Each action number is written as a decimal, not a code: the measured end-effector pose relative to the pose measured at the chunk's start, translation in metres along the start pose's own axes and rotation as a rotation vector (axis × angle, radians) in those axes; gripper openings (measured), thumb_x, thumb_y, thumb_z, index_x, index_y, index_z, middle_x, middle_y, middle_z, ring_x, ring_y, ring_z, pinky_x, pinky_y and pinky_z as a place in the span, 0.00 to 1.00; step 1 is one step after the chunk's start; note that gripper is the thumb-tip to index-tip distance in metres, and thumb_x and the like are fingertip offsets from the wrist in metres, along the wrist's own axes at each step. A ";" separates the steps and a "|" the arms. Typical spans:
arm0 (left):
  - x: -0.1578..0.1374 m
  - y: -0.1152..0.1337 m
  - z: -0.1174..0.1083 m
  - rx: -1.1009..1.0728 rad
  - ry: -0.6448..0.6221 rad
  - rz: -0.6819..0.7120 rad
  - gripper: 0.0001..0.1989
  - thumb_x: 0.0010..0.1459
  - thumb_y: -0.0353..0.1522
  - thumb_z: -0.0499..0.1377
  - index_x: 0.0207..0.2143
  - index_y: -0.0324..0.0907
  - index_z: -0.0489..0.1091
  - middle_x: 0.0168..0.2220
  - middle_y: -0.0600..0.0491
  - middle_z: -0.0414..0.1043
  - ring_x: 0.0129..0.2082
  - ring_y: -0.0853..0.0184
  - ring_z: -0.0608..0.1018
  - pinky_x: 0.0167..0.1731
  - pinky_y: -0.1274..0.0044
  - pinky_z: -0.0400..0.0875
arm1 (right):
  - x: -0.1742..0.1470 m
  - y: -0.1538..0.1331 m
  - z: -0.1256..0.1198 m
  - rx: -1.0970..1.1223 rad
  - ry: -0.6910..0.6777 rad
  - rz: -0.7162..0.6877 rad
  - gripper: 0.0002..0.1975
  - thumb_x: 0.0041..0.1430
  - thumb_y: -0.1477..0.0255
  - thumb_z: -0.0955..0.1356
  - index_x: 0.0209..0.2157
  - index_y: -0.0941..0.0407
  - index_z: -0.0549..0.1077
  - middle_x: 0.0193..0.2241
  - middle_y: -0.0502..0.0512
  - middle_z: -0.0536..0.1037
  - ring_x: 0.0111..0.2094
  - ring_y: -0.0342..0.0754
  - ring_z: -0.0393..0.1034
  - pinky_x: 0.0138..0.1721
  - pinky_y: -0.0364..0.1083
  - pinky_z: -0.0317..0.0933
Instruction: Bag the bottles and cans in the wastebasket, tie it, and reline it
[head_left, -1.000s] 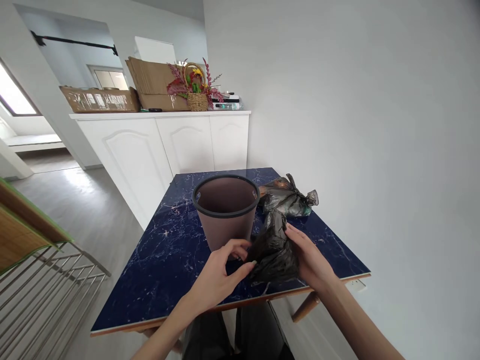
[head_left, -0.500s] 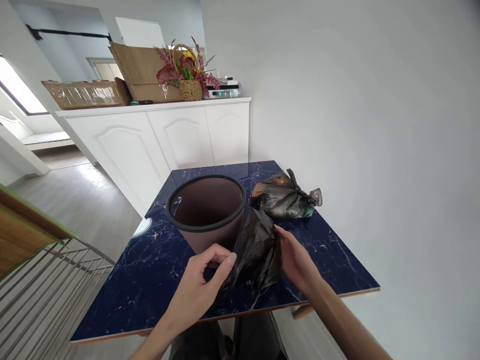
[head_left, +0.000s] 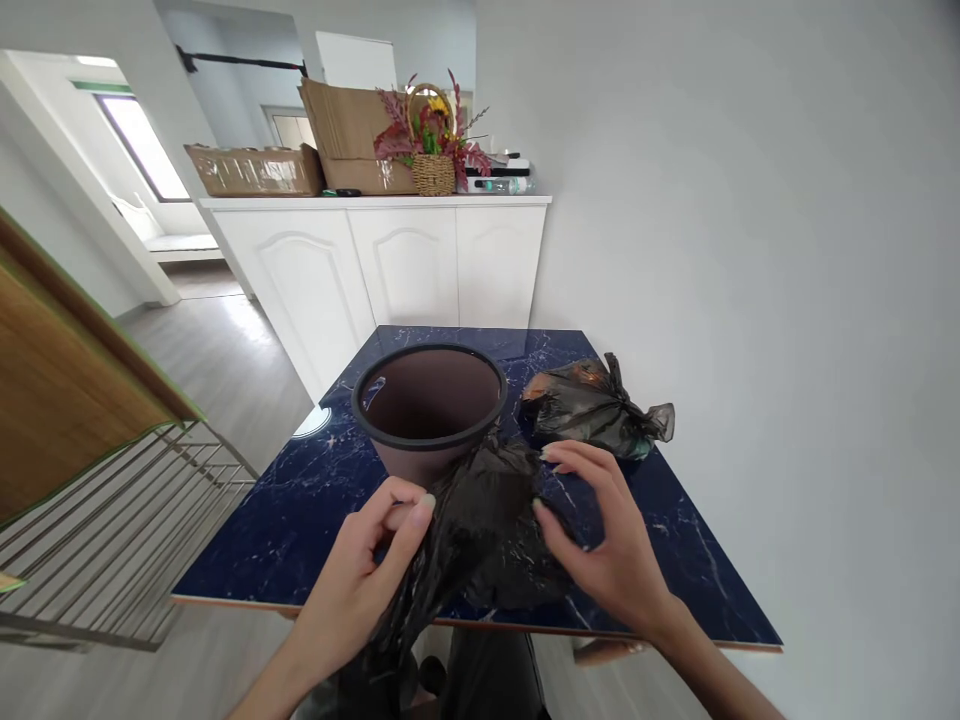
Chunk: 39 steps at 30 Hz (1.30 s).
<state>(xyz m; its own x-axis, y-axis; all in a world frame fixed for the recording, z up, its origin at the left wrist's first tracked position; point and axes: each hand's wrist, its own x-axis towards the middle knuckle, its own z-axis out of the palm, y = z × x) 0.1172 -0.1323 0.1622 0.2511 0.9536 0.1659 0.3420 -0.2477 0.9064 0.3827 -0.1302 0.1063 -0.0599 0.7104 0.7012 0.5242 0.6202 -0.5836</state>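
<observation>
Between my hands a thin black plastic bag hangs loosely, part of it drooping over the table's front edge. My left hand pinches one side of this bag between thumb and fingers. On the bag's other side is my right hand, its thumb and fingers spread apart near the plastic. Just behind the bag stands a brownish trash can with a black rim, upright and with nothing visible inside from here. To its right lies a knotted, filled black bag with orange and green showing through.
All this is on a dark blue marbled table. Behind it stands a white cabinet bearing cardboard boxes and a flower basket. A metal rack is at the left, and a pale wall runs along the right.
My left hand has drawn the bag down and left, spreading it wider. My right hand has opened its fingers away from the bag. The view has turned slightly left.
</observation>
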 end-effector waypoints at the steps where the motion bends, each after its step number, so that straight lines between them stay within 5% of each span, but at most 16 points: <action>1: -0.003 0.002 0.001 -0.005 -0.012 0.010 0.20 0.72 0.50 0.54 0.35 0.45 0.69 0.21 0.61 0.57 0.20 0.71 0.60 0.21 0.81 0.58 | 0.004 -0.017 -0.003 -0.025 -0.046 -0.137 0.26 0.69 0.76 0.70 0.65 0.47 0.66 0.61 0.64 0.70 0.61 0.59 0.69 0.59 0.61 0.70; 3: -0.007 0.007 0.002 -0.011 -0.037 0.032 0.19 0.72 0.49 0.54 0.35 0.44 0.69 0.21 0.61 0.60 0.21 0.71 0.61 0.21 0.81 0.59 | 0.010 -0.045 -0.006 -0.102 -0.147 -0.340 0.25 0.68 0.79 0.71 0.63 0.47 0.69 0.61 0.63 0.70 0.65 0.60 0.65 0.62 0.62 0.68; 6: -0.013 0.016 0.003 -0.016 -0.025 0.051 0.20 0.72 0.49 0.55 0.35 0.44 0.68 0.20 0.62 0.57 0.20 0.72 0.60 0.20 0.81 0.57 | 0.008 -0.067 -0.002 -0.218 -0.162 -0.452 0.14 0.68 0.79 0.71 0.51 0.49 0.76 0.56 0.60 0.75 0.63 0.60 0.66 0.61 0.60 0.68; 9: -0.021 0.021 0.001 -0.038 0.021 0.030 0.21 0.71 0.52 0.55 0.36 0.45 0.67 0.19 0.63 0.54 0.19 0.72 0.59 0.19 0.81 0.56 | -0.004 -0.075 0.003 -0.259 -0.108 -0.485 0.09 0.67 0.80 0.70 0.42 0.51 0.77 0.48 0.57 0.80 0.55 0.56 0.71 0.54 0.56 0.69; 16: -0.034 0.021 -0.017 -0.188 0.110 -0.063 0.24 0.68 0.57 0.55 0.39 0.46 0.64 0.20 0.63 0.54 0.17 0.74 0.56 0.17 0.82 0.55 | -0.050 -0.095 0.005 -0.254 -0.237 -0.504 0.07 0.70 0.81 0.67 0.42 0.55 0.75 0.36 0.53 0.82 0.39 0.48 0.72 0.42 0.50 0.64; 21: -0.034 0.026 -0.043 -0.077 0.108 0.041 0.25 0.67 0.56 0.58 0.34 0.44 0.65 0.19 0.63 0.52 0.18 0.74 0.56 0.18 0.81 0.53 | -0.071 -0.109 -0.001 -0.350 -0.284 -0.479 0.11 0.75 0.78 0.62 0.39 0.54 0.73 0.29 0.52 0.78 0.29 0.47 0.69 0.36 0.49 0.60; 26: -0.031 0.029 -0.064 0.067 0.141 0.149 0.24 0.67 0.53 0.59 0.30 0.43 0.67 0.21 0.61 0.57 0.21 0.72 0.61 0.22 0.80 0.59 | -0.088 -0.115 0.006 -0.441 -0.485 -0.503 0.19 0.80 0.67 0.60 0.31 0.53 0.69 0.23 0.48 0.73 0.23 0.44 0.66 0.30 0.46 0.58; 30: -0.033 0.026 -0.066 -0.041 0.066 0.118 0.22 0.68 0.52 0.58 0.31 0.44 0.67 0.22 0.61 0.61 0.20 0.72 0.66 0.23 0.80 0.63 | -0.097 -0.121 0.009 -0.473 -0.618 -0.537 0.21 0.78 0.61 0.63 0.28 0.53 0.66 0.19 0.45 0.70 0.18 0.42 0.63 0.23 0.45 0.55; 33: -0.037 0.028 -0.059 -0.107 -0.012 0.115 0.22 0.68 0.51 0.58 0.30 0.44 0.66 0.22 0.62 0.59 0.20 0.73 0.64 0.22 0.81 0.61 | -0.078 -0.138 -0.003 -0.265 -0.620 -0.438 0.16 0.78 0.58 0.64 0.35 0.51 0.70 0.23 0.44 0.75 0.21 0.42 0.69 0.24 0.44 0.58; 35: -0.040 0.033 -0.053 -0.103 -0.061 0.140 0.22 0.68 0.50 0.59 0.29 0.44 0.65 0.21 0.62 0.57 0.21 0.73 0.62 0.22 0.81 0.59 | -0.052 -0.155 -0.011 -0.156 -0.477 -0.251 0.11 0.75 0.57 0.66 0.47 0.49 0.72 0.34 0.49 0.81 0.27 0.44 0.74 0.26 0.44 0.64; 37: -0.043 0.040 -0.049 -0.089 -0.113 0.164 0.22 0.69 0.49 0.59 0.29 0.43 0.64 0.22 0.62 0.57 0.21 0.74 0.62 0.21 0.82 0.59 | -0.022 -0.168 -0.013 -0.183 -0.334 -0.031 0.18 0.72 0.59 0.70 0.58 0.49 0.67 0.46 0.55 0.81 0.30 0.45 0.76 0.28 0.44 0.68; 39: -0.046 0.045 -0.048 -0.103 -0.166 0.164 0.21 0.69 0.48 0.60 0.30 0.44 0.64 0.22 0.62 0.59 0.21 0.74 0.65 0.22 0.82 0.61 | 0.003 -0.174 -0.010 -0.231 -0.325 0.077 0.22 0.68 0.61 0.73 0.59 0.49 0.67 0.48 0.56 0.80 0.30 0.45 0.76 0.28 0.45 0.68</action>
<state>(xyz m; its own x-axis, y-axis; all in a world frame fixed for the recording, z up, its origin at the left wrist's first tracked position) 0.0771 -0.1795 0.2143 0.4433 0.8591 0.2558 0.1926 -0.3701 0.9088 0.2999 -0.2389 0.2142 -0.2594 0.8431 0.4710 0.7127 0.4962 -0.4958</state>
